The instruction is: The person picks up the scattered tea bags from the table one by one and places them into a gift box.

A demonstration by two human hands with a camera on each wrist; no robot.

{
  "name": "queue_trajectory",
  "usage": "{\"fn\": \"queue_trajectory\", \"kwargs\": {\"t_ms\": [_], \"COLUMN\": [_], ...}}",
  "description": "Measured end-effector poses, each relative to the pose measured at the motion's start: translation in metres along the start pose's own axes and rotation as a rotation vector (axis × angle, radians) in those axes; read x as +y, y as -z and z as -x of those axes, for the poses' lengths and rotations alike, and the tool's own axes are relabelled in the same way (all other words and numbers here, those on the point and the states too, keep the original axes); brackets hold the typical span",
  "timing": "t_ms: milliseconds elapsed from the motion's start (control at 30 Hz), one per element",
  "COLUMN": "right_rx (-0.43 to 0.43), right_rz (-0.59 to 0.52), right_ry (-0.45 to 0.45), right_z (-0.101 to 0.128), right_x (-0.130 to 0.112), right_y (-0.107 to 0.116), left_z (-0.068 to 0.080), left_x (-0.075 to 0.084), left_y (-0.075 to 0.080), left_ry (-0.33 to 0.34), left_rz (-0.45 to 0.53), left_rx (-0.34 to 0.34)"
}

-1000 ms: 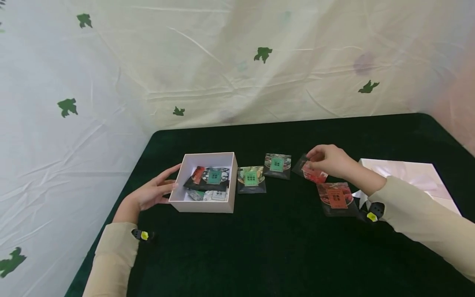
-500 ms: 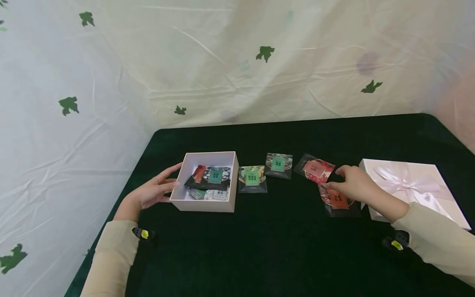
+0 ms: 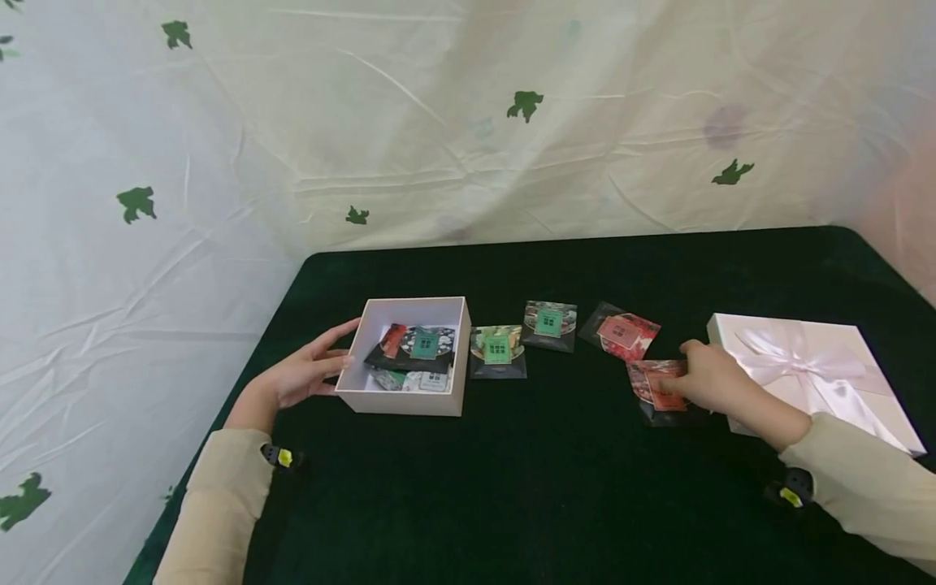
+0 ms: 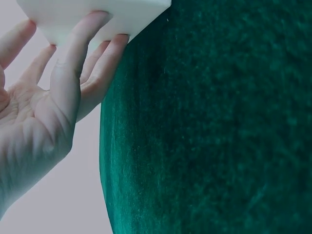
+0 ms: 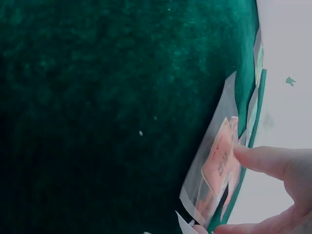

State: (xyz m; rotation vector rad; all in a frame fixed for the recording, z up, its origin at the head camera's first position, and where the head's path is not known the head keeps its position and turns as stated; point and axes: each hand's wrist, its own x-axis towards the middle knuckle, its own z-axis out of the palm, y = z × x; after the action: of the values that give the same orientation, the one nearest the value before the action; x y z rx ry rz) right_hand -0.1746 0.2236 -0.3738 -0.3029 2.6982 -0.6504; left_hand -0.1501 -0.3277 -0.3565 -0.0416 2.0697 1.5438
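Observation:
My left hand (image 3: 303, 378) rests against the left wall of an open white box (image 3: 413, 405), fingers spread along its side; in the left wrist view several fingertips touch the white box (image 4: 97, 19). Inside lie several sachets, a dark one with a teal label (image 3: 422, 344) on top. My right hand (image 3: 720, 380) pinches a dark sachet with an orange-red label (image 3: 654, 398) near its right side. In the right wrist view a fingertip presses beside the label of this sachet (image 5: 218, 165); its far edge is partly hidden by the hand.
A sachet with a red label (image 3: 621, 331) lies just behind the held one. Two green-labelled sachets, one nearer (image 3: 497, 353) and one farther (image 3: 549, 325), lie right of the box. A pale pink lid with a ribbon bow (image 3: 804, 366) lies at the right on the dark green cloth (image 3: 512, 487).
My right hand has let go of the farther red-labelled sachet and moved right and toward me, onto the nearer orange-red one. My left hand has stayed at the box.

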Motion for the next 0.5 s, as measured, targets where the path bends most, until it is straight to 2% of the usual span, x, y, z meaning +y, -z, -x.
{"fn": "queue_trajectory", "kwargs": {"t_ms": [200, 500], "right_rx": [0.014, -0.050], "right_rz": [-0.029, -0.109], "right_ry": [-0.028, -0.041], "right_z": [-0.0036, -0.0058], "right_x": [-0.0007, 0.0021], "right_y": [-0.0022, 0.0008], "left_z": [-0.0010, -0.0005], "left_x": [0.0007, 0.0006], "left_y": [0.0024, 0.0005], "left_ry": [-0.004, 0.012], "left_rz": [-0.009, -0.010], "left_rx": [0.001, 0.002]}}
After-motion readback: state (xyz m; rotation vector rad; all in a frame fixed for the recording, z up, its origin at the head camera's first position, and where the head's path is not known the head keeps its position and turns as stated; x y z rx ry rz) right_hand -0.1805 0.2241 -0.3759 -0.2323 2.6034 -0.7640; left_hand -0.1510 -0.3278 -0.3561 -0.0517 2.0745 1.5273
